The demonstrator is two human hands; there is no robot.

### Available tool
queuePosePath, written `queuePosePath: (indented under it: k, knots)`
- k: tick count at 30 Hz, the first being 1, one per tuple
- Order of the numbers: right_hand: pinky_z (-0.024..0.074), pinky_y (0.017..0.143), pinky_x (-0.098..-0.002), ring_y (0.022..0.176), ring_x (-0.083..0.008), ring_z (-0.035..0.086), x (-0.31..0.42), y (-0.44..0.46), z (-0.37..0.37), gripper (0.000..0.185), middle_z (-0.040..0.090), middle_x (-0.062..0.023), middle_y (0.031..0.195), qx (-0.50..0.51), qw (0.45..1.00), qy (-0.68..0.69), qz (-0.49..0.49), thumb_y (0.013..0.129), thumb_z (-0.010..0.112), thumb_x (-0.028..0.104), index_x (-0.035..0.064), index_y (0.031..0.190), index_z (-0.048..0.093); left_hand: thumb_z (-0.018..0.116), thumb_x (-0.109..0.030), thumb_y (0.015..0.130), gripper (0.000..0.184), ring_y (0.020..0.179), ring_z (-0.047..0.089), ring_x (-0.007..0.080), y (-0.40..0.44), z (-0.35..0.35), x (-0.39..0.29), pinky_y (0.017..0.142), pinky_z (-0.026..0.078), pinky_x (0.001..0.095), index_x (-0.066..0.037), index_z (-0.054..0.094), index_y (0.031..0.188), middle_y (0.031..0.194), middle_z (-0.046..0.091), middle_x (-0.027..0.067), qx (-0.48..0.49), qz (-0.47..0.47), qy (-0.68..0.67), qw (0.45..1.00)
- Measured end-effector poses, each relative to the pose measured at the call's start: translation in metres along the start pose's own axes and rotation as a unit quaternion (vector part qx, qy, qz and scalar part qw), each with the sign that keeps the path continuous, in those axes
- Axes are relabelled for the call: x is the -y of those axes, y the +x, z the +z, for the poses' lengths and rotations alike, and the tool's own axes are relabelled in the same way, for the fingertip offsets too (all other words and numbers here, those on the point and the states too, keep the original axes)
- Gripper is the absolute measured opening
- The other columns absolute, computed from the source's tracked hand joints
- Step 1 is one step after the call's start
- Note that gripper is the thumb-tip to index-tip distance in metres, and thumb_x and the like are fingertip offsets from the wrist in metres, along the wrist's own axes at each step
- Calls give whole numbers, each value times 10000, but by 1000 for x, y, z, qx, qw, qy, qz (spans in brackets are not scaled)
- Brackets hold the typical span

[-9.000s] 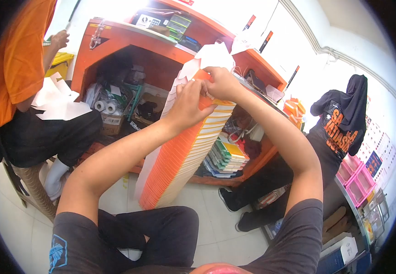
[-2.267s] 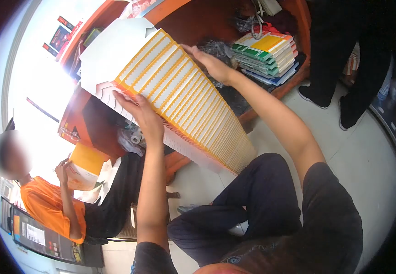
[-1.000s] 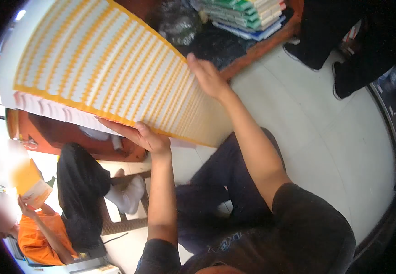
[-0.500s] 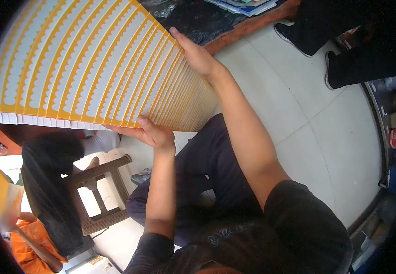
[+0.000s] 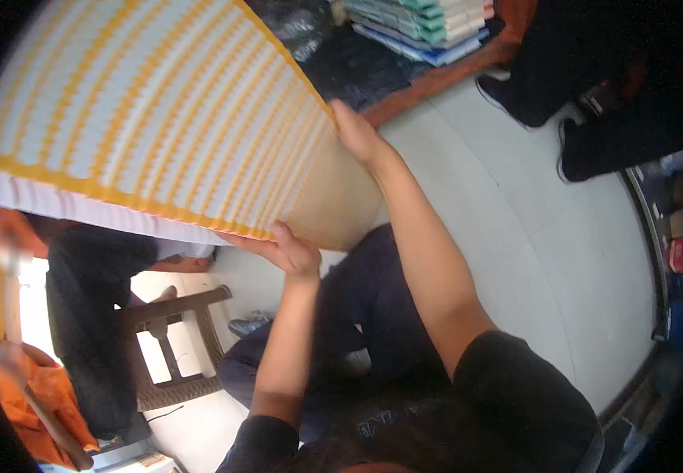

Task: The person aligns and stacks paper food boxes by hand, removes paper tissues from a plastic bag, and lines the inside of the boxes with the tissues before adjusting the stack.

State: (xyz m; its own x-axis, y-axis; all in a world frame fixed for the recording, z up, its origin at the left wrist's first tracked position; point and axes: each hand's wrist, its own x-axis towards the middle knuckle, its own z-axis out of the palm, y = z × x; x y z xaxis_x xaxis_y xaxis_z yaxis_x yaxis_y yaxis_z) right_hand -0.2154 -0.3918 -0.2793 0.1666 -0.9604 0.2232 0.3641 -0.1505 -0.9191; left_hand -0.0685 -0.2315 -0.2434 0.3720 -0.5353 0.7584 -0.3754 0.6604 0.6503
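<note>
A large stack of yellow-and-white sheets (image 5: 192, 118) fills the upper left, fanned so that overlapping edges with scalloped borders show as stripes. Motion blurs it slightly. My left hand (image 5: 290, 251) grips the lower edge, thumb over the face and fingers underneath, partly hidden. At the right-hand edge my right hand (image 5: 356, 134) is closed on the same stack, its fingers hidden behind the sheets. The stack is tilted above my lap, and its white underside edges show along the bottom left.
Piled books or booklets (image 5: 444, 31) lie on a dark sheet (image 5: 357, 67) at the top, beside a reddish-brown edge (image 5: 412, 93). Another person's shoes (image 5: 507, 96) stand on the tiled floor (image 5: 499, 229). A brown stool (image 5: 176, 394) and a person in orange (image 5: 38, 402) are at left.
The stack and both hands sit slightly lower and farther right in view, and the stripes are more blurred. More of the piled books shows. Both hands keep their hold.
</note>
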Motion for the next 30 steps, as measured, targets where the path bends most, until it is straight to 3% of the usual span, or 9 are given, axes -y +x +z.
queuePosePath:
  k: [2,6,8,10,12,14,18,19,30]
  knots:
    - [403,1106,-362,1249,-187,552,11,-5,-3,584,629,-106,1361,27,999,35,23,1110,259,352,-55,1324,619,572,-387,1022,985,1580,70,322,-4,4,-4,1275,45,502,-35,-113,1635,1720,-22,190,2,-5,19,1000]
    - [392,1124,-374,1295,-248,560,20,6,-21,591,621,-179,1405,43,975,-215,-26,1116,246,333,-78,1367,589,553,-472,1017,972,1583,21,346,9,-22,-1,1267,48,515,-4,-39,1629,1702,-20,213,39,38,106,993]
    - [389,1132,-375,1315,-265,557,51,19,-18,587,611,-188,1425,59,975,-201,-74,1121,266,348,-70,1394,576,552,-526,1007,972,1585,20,346,33,-38,-13,1266,61,512,-20,5,1631,1700,-3,200,49,96,167,980]
    - [389,1136,-374,1327,-270,556,85,24,-8,595,607,-186,1437,59,987,-112,-103,1127,284,380,-58,1413,567,537,-585,1000,980,1589,14,339,68,-41,-31,1266,65,511,-38,26,1633,1702,5,191,15,148,93,985]
    - [392,1137,-370,1332,-263,557,146,9,24,615,608,-173,1439,51,989,58,-122,1132,302,431,-42,1426,564,519,-640,991,1001,1593,9,330,93,-38,-60,1266,69,512,-51,30,1636,1705,4,187,-4,183,57,981]
    - [399,1130,-352,1313,-230,566,155,12,39,646,618,-154,1427,38,985,38,-163,1129,305,480,-33,1423,567,498,-693,981,1033,1596,7,319,124,-30,-75,1266,71,516,-59,17,1641,1710,-6,187,-14,200,72,977]
    - [410,1114,-322,1285,-167,568,139,26,38,690,624,-123,1412,146,978,102,-104,1122,309,538,-26,1417,575,438,-756,965,1071,1595,58,280,132,-9,-67,1285,85,501,-84,-30,1654,1729,10,138,94,123,16,988]
    - [419,1100,-307,1258,-139,572,148,20,44,678,633,-103,1393,133,980,108,-98,1123,320,531,-24,1403,589,509,-676,989,1123,1586,79,292,130,-9,-70,1270,92,470,14,-107,1627,1726,-27,184,90,112,-2,990]
    - [420,1092,-303,1225,-143,592,153,14,37,664,669,-105,1342,151,981,81,-90,1127,333,512,-35,1384,607,561,-602,987,1046,1581,109,282,107,3,-65,1270,125,480,-68,-42,1655,1727,-6,144,45,67,-93,992]
